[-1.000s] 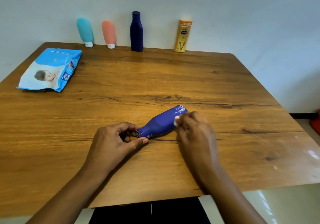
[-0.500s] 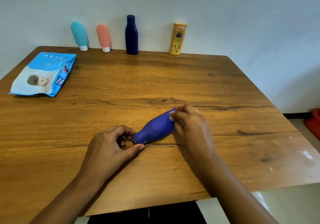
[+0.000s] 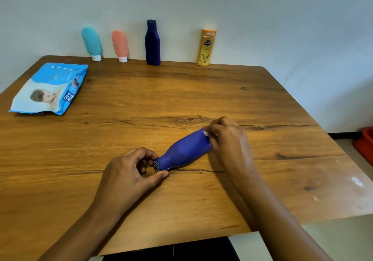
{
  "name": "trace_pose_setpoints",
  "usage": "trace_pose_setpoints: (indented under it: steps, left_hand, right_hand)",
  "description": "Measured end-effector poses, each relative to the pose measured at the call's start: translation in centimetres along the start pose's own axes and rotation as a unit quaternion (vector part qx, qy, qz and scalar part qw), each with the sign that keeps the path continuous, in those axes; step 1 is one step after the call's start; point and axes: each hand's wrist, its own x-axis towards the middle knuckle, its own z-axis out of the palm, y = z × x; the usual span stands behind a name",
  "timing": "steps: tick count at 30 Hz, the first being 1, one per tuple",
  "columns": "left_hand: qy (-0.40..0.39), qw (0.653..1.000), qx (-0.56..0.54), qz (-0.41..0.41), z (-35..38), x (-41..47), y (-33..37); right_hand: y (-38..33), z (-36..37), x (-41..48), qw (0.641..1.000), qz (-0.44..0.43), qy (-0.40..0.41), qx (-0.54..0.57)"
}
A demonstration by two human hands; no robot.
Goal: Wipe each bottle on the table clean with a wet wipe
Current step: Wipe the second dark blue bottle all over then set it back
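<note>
A blue bottle [image 3: 184, 149] lies on its side near the middle of the wooden table [image 3: 181, 95], its neck pointing left towards me. My left hand [image 3: 131, 172] pinches the neck end between thumb and fingers. My right hand [image 3: 228, 139] covers the bottle's base end, fingers closed on a white wet wipe [image 3: 206, 133] of which only a small bit shows. Against the back wall stand a teal tube [image 3: 91, 43], a pink tube [image 3: 120, 45], a dark blue bottle [image 3: 152, 43] and a yellow bottle [image 3: 206, 47].
A blue wet-wipe pack [image 3: 50, 90] lies at the table's far left. A red object [image 3: 365, 143] sits on the floor past the right edge. The wall runs directly behind the row of bottles.
My right hand has slid the wipe over the bottle's base end, hiding the white-streaked end seen before. The left hand keeps its hold on the neck. The view has shifted slightly.
</note>
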Motion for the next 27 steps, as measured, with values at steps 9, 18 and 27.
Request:
trace_pose_setpoints:
  steps: [9, 18, 27]
  left_hand:
    - [0.010, 0.999, 0.037, 0.031, 0.2, -0.1, -0.2]
    - [0.018, 0.998, 0.045, 0.041, 0.2, -0.1, -0.2]
    - [0.019, 0.996, 0.068, 0.052, 0.3, 0.0, -0.2]
  right_hand:
    - [0.0, 0.1, 0.1, 1.000, 0.021, -0.011, -0.016]
    - [-2.2, 0.8, -0.2, 0.997, -0.033, -0.050, -0.040]
    - [-3.8, 0.7, -0.5, 0.983, -0.136, -0.122, -0.032]
